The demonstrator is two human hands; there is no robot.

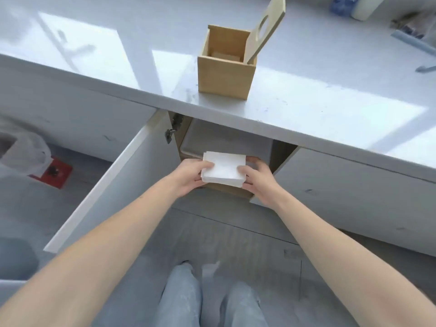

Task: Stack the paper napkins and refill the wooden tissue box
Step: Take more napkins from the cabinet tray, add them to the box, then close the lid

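A stack of white paper napkins (224, 168) is held between both hands in front of an open cupboard below the counter. My left hand (191, 175) grips its left edge and my right hand (258, 178) grips its right edge. The wooden tissue box (224, 76) stands upright on the grey countertop (306, 109) near its front edge, above and beyond the napkins. Its top is open, and its lid (264, 29), with a round hole, leans up out of the right side. The inside of the box is in shadow.
The white cupboard door (113, 185) swings open to the left. A grey bin (226, 140) sits inside the cupboard. A plastic bag (26, 152) and a red item (54, 172) lie on the floor at left. Bottles and clutter stand at the counter's far right.
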